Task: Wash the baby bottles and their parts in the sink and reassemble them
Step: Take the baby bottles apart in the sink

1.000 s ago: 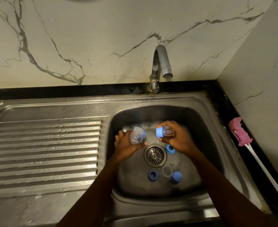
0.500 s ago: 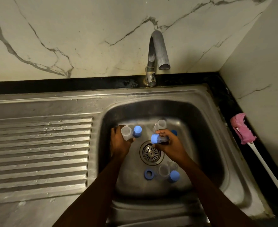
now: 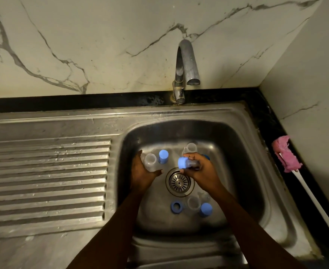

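the left hand [image 3: 141,174] is curled round a clear bottle body [image 3: 150,162], open mouth up, low in the left of the sink basin [image 3: 243,152]. a blue cap [image 3: 163,156] stands upright just beside that bottle, on its right. the right hand [image 3: 202,172] grips a second bottle [image 3: 191,163] lying sideways, its blue collar [image 3: 183,163] pointing left toward the other hand; the fingers cover most of it, so i can't make out the rest. the two hands are apart, with the round drain strainer [image 3: 179,181] just below the gap between them.

behind the right hand another clear bottle [image 3: 190,147] stands on the basin floor, and a bit of blue [image 3: 207,157] peeks out past the knuckles; i can't tell what part it is. nearer me, past the drain, sit a blue ring [image 3: 176,206], a clear cup-shaped piece [image 3: 193,202] and a second blue cap [image 3: 206,209], close together in a row.

the tap [image 3: 186,61] curves over the back of the basin, and the ribbed draining board [image 3: 47,181] runs off to the left. on the dark counter [image 3: 266,121] at the right lies a bottle brush [image 3: 286,154], pink head and white handle, along the marble wall [image 3: 82,45].
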